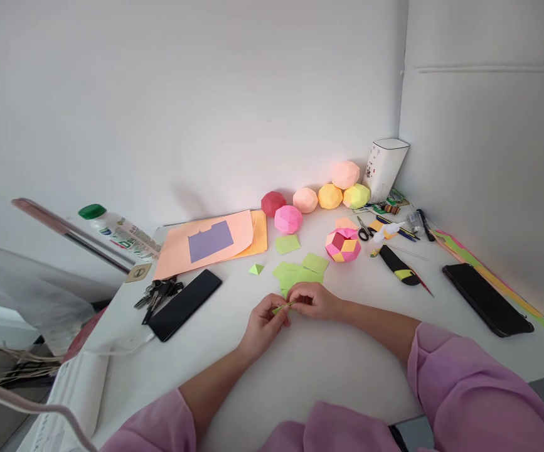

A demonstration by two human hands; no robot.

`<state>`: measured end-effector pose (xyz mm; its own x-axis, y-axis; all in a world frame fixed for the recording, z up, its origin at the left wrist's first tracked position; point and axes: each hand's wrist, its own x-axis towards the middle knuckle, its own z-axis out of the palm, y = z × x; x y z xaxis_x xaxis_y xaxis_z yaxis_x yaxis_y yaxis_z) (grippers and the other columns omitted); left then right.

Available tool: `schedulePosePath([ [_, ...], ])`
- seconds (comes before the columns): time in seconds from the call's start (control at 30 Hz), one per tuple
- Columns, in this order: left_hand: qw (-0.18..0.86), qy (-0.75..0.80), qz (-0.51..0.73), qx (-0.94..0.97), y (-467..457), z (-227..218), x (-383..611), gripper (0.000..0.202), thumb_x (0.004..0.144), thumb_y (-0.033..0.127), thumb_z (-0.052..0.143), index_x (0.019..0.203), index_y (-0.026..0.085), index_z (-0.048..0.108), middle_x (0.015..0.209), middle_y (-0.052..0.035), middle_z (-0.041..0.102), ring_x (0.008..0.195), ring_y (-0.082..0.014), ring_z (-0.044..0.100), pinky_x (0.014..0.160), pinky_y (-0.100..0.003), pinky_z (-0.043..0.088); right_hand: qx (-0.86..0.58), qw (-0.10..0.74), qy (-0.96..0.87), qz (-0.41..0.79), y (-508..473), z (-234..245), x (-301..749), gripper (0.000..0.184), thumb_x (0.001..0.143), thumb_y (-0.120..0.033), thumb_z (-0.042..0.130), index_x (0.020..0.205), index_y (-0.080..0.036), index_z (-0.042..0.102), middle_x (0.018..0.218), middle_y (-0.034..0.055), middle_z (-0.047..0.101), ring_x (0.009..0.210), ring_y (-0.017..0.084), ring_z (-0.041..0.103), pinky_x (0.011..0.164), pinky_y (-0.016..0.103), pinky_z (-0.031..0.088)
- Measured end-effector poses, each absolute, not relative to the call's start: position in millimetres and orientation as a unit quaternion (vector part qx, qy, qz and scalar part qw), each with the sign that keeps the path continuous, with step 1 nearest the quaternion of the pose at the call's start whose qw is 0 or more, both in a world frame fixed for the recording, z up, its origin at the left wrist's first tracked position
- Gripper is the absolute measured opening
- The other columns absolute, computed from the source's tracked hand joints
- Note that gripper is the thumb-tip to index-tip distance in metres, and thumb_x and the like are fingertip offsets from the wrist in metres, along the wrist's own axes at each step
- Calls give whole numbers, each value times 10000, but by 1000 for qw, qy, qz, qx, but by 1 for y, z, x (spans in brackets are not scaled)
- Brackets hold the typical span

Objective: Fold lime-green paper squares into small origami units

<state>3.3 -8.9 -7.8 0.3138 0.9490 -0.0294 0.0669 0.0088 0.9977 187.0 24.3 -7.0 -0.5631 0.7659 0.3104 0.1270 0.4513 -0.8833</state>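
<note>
Green and folded small, the paper piece (285, 307) is being held just above the white table (328, 364), close in front of the person.

- Left hand (263, 324): pinching the near end of the paper piece between thumb and fingers.
- Right hand (312, 300): clamping the far end with its fingertips, and touching the left hand at the paper.
- Loose green squares (300, 272): lying overlapped just beyond the right hand.
- Tiny green pyramid (256, 269): sitting alone to the left of the squares.
- Pink-and-yellow paper ball (342, 245): resting behind the squares, its open side facing up.
- Six plain paper balls (305, 199): lining up along the wall, one of them sitting on top of two others.
- Orange sheets (177, 254): lying at back left with a purple scrap (210, 242) on top.
- Black phone (184, 304): lying beside a bunch of keys (157, 292).
- Second phone (487, 299): lying far right.
- Scissors (363, 230) and a black-and-yellow cutter (398, 265): lying right of the patterned ball.
</note>
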Motion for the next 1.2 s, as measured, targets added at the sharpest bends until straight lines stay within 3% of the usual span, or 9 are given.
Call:
schedulePosePath([
  [0.2,548,420,407,598,-11,-7,3,246,833,408,534,745,179,549,896,-23,520,571,-83,531,465,-207,398,-291,362,-770,438,23,-4,186,217,817,-343,568,707,-156,561,816,55,613,582,95,490,517,220,422],
  [0.43,499,454,431,600,-11,-11,5,295,796,409,586,645,172,497,769,17,466,485,-49,444,431,-192,370,-294,358,-762,452,21,-6,187,168,836,-294,537,740,-156,527,877,56,603,532,71,528,484,204,421],
  [0.57,531,464,484,518,-10,-11,7,340,754,423,633,673,190,400,757,45,466,445,-41,474,397,-184,358,-284,421,-790,345,20,-11,187,156,865,-269,491,748,-171,528,809,62,602,559,104,543,489,231,439],
  [0.7,564,469,494,466,-10,-6,5,306,829,490,505,772,196,444,726,15,561,507,-103,565,426,-215,409,-278,470,-817,184,19,-17,190,154,891,-203,435,797,-190,556,824,89,630,702,151,593,569,266,493],
  [0.83,590,427,418,543,-10,-2,2,465,869,537,383,740,137,582,702,-66,637,558,-130,570,497,-248,432,-269,434,-857,62,17,-18,192,187,898,-157,424,857,-187,604,884,98,648,743,157,606,618,278,524],
  [0.97,611,430,379,546,-8,-2,3,390,816,522,507,750,147,589,604,-20,613,528,-118,526,495,-228,394,-227,380,-896,-32,16,-16,191,203,894,-111,419,848,-172,607,852,79,651,659,130,593,579,258,519],
  [1.1,628,439,399,504,-6,-7,4,331,797,487,559,717,167,535,577,23,582,484,-95,490,464,-208,356,-192,387,-900,-51,17,-14,189,137,872,-116,442,808,-163,553,921,94,636,696,121,598,602,249,517],
  [1.2,627,437,412,497,-5,-10,4,312,811,472,547,721,175,514,580,33,582,460,-85,471,453,-205,347,-192,410,-891,39,18,-15,189,70,869,-184,445,819,-171,492,1016,124,604,814,146,607,626,260,519],
])
